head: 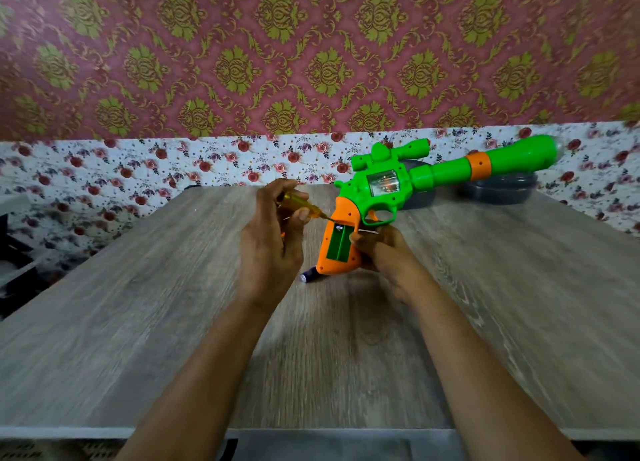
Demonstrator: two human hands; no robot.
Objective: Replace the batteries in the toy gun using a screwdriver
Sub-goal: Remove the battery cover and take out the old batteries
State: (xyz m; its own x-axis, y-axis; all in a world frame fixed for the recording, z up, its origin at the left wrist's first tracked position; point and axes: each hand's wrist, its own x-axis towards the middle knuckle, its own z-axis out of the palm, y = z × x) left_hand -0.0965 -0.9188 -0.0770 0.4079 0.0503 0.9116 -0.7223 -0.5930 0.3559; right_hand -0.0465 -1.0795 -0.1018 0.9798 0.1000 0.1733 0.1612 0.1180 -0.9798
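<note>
One toy gun [388,183], probably light, rigid, slick plastic, best held by its grip: right hand [384,253] clasps there, left hand [273,242] curled round screwdriver [298,208], tip at that grip.

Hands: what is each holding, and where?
Left hand grips the yellow see-through screwdriver by its handle; right hand holds the green-and-orange plastic toy gun by its orange grip.

Close head-worn view, downward over table [502,322]

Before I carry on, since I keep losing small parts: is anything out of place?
Only a loose battery: it lies on the wooden table, partly hidden behind the butt of the toy gun, where it might roll off unnoticed.
</note>
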